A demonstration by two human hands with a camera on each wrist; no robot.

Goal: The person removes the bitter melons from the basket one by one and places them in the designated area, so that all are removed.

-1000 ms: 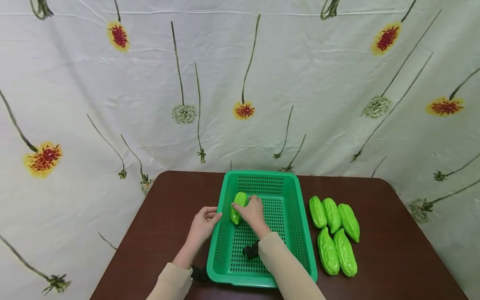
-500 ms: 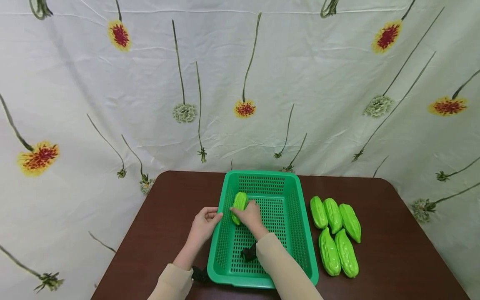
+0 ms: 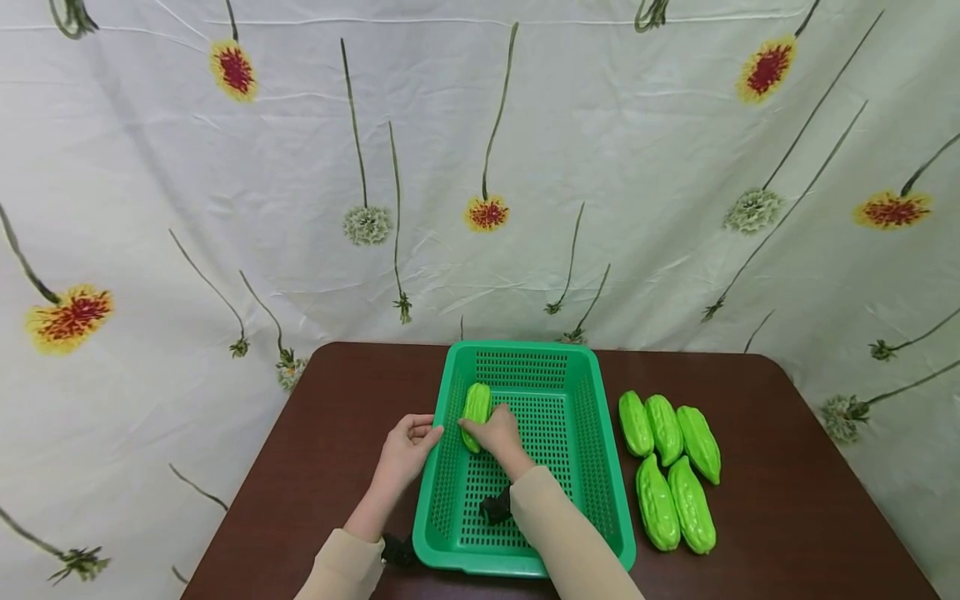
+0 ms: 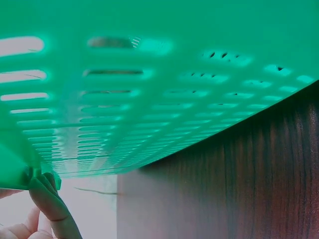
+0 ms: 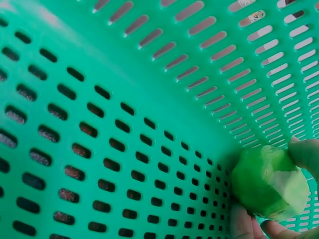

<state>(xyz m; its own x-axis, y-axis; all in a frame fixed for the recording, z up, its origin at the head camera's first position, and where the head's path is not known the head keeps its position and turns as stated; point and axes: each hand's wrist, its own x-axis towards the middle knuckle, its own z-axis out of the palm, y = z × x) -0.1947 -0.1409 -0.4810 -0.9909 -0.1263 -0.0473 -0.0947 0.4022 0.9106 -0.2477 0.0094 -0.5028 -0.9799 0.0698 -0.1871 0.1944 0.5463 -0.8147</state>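
Note:
A green plastic basket (image 3: pixel 551 467) with slotted walls stands on the dark table. Inside, along its left wall, lies a light green bitter melon (image 3: pixel 477 402) with a ridged skin. My right hand (image 3: pixel 501 433) reaches into the basket and grips the melon's near half from the right. In the right wrist view, thumb and fingers sit around the melon's rounded end (image 5: pixel 271 184), low by the slotted wall. With thumb and fingers, my left hand (image 3: pixel 407 450) pinches the basket's left rim from outside. The left wrist view has its curled finger (image 4: pixel 52 206) against the rim.
Several more bitter melons (image 3: pixel 663 429) lie in two rows on the table, right of the basket. The brown table (image 3: pixel 780 500) ends at a white flower-printed cloth (image 3: pixel 667 183) hanging behind it.
My right hand has shifted slightly left and nearer, its fingers drawn in around the melon. The melon has moved a little left. My left hand stays at the rim.

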